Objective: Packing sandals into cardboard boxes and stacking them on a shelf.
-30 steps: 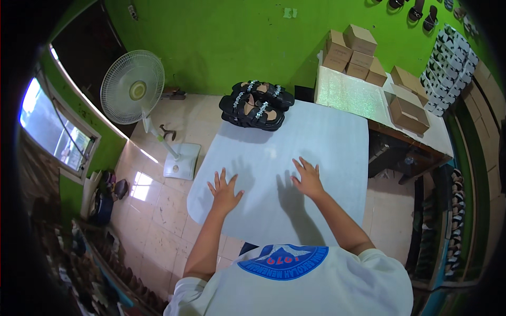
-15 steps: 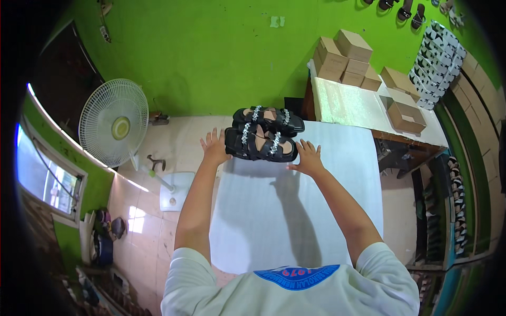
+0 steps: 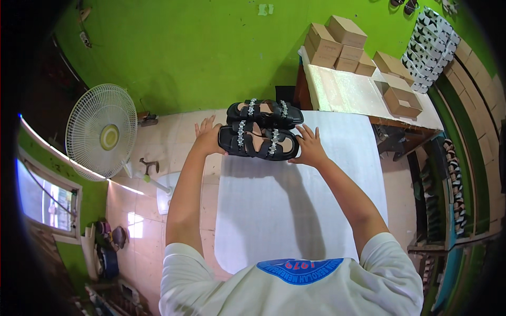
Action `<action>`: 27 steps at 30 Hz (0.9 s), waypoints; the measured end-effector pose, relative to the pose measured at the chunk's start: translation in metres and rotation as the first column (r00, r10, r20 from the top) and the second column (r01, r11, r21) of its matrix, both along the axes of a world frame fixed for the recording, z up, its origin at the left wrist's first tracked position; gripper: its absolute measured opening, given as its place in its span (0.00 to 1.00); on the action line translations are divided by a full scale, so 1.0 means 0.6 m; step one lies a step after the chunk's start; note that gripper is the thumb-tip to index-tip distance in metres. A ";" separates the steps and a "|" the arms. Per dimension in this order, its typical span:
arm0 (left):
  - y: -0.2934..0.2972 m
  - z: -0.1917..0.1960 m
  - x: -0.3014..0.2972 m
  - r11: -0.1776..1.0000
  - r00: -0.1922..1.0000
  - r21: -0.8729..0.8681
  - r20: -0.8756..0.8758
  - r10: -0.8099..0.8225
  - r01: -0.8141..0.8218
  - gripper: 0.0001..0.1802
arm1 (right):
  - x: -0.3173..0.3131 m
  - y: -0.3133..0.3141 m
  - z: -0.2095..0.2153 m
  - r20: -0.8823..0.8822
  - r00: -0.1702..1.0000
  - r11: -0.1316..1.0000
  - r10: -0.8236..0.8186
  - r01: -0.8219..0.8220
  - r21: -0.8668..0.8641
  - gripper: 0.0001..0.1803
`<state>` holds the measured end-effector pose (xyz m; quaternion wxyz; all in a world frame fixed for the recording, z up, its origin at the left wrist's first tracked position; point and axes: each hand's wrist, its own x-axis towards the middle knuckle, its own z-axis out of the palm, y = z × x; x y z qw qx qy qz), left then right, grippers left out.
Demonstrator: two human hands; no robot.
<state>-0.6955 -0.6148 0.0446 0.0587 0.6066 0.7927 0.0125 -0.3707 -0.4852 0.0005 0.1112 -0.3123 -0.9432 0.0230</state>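
A pair of black sandals with pale, sparkling stones across the straps lies side by side at the far part of the white tabletop (image 3: 263,210). The nearer sandal (image 3: 255,151) is bracketed at both ends by my hands, and the farther sandal (image 3: 292,117) sits right behind it. My left hand (image 3: 209,139) presses against the left end, thumb low, fingers pointing up and away. At the right end my right hand (image 3: 311,147) is curved round the tip, with its thumb below. Whether the soles rest on the table is hard to make out.
A white fan (image 3: 105,131) stands on the tiled floor at left. Brown cardboard boxes (image 3: 348,31) are stacked on a side table (image 3: 342,95) at the far right. Racks of shoes (image 3: 453,179) line the right side, and a green wall (image 3: 200,52) rises behind.
My hands have closed in on the ends of the sandals, with fingers less spread than before. The sandals look slightly larger and nearer. The whole view has shifted a little.
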 end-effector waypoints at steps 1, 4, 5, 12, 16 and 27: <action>-0.012 0.001 0.006 0.994 1.000 0.110 0.028 0.002 -0.005 0.56 | 0.003 -0.004 0.004 -0.063 0.997 0.999 0.036 -0.034 0.023 0.45; -0.042 0.010 0.025 0.962 0.999 0.273 0.031 -0.041 0.031 0.53 | 0.022 -0.020 0.020 -0.135 0.985 0.993 0.107 -0.098 0.071 0.45; -0.056 0.019 0.036 0.939 0.998 0.338 -0.003 -0.070 0.067 0.53 | 0.031 -0.028 0.029 -0.139 0.980 0.987 0.141 -0.128 0.094 0.45; -0.097 0.063 0.137 0.905 0.992 0.411 0.021 -0.128 0.108 0.56 | 0.141 -0.074 0.089 -0.199 0.971 0.987 0.135 -0.112 0.118 0.42; -0.099 0.074 0.226 0.885 0.980 0.438 0.040 -0.193 0.156 0.56 | 0.226 -0.095 0.118 -0.240 0.966 0.988 0.099 -0.066 0.142 0.42; -0.061 0.082 0.592 0.785 0.923 0.535 0.022 -0.383 0.313 0.55 | 0.626 -0.127 0.141 -0.260 0.965 0.967 0.021 0.047 0.250 0.43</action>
